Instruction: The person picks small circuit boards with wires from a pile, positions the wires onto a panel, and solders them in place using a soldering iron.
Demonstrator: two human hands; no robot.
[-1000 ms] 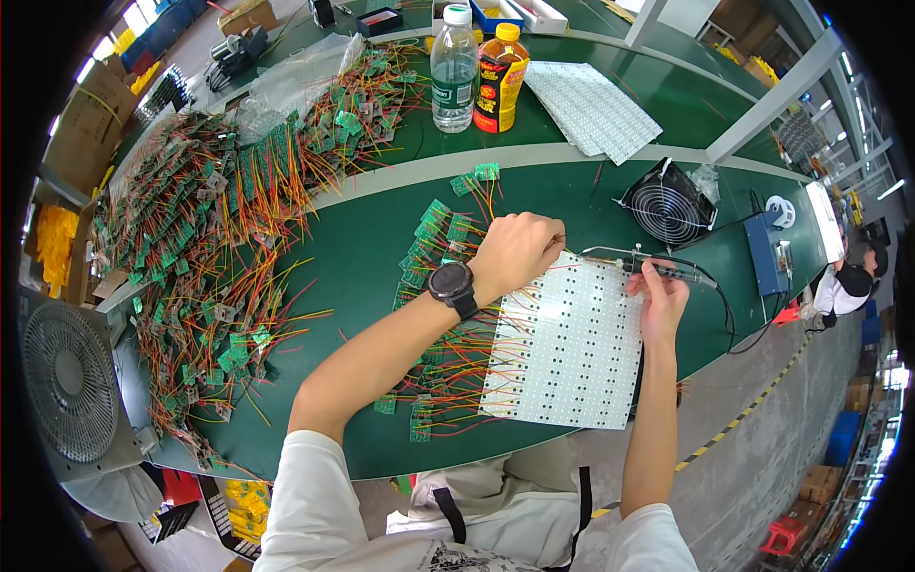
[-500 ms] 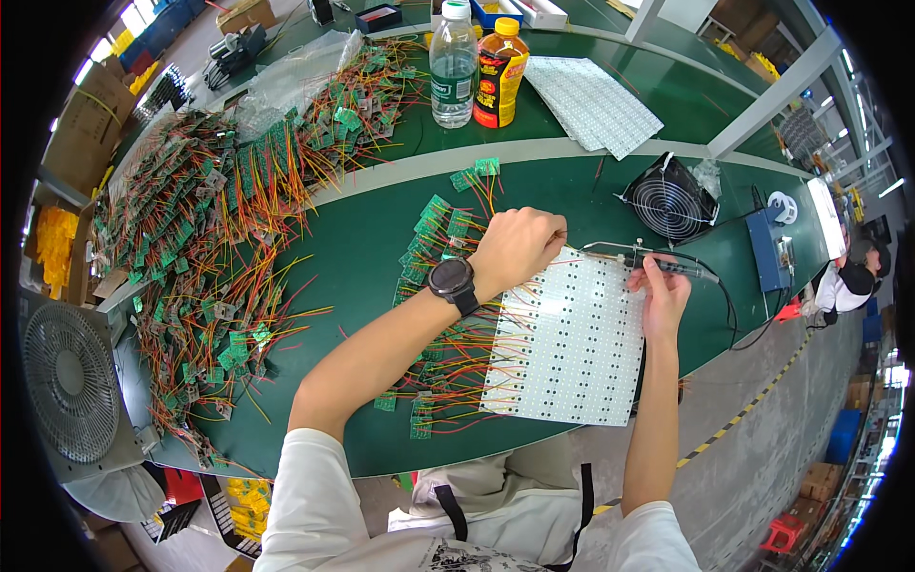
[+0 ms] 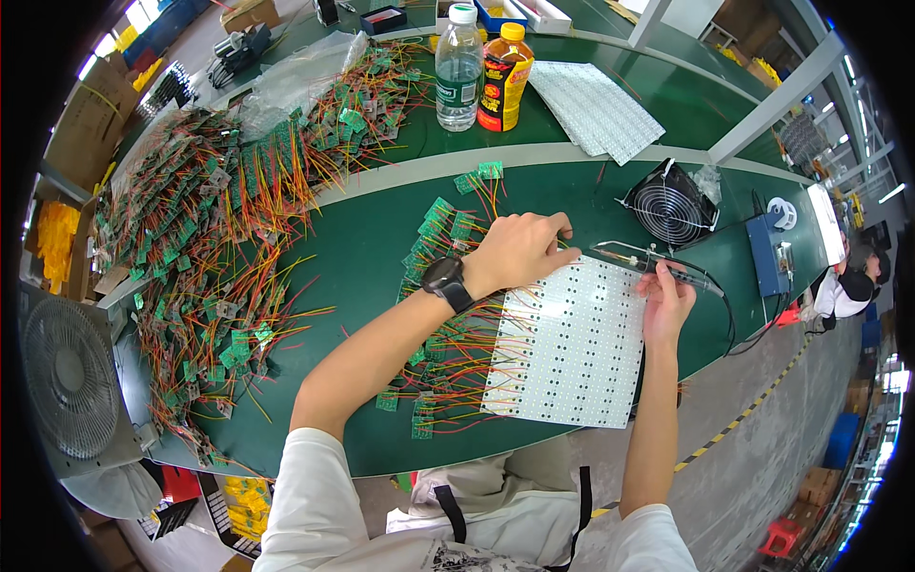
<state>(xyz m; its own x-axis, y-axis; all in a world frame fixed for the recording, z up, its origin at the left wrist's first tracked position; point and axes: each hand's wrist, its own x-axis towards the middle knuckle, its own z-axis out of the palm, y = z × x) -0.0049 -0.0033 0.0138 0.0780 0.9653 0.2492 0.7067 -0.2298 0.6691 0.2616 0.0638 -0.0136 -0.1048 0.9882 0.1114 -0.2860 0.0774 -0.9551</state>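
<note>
The white board (image 3: pixel 572 353) lies nearer to me than my hands, with red and yellow wires (image 3: pixel 462 375) at its left edge and little green boards (image 3: pixel 422 426) past them. My left hand (image 3: pixel 522 252) is by its far corner, thumb and finger a bit apart (I can't tell if they pinch a wire). My right hand (image 3: pixel 667 307) holds the soldering iron (image 3: pixel 694 277). I seem midway through fixing wires; next needs a steady tip. A black fan (image 3: pixel 672 214) sits beyond my right hand.
</note>
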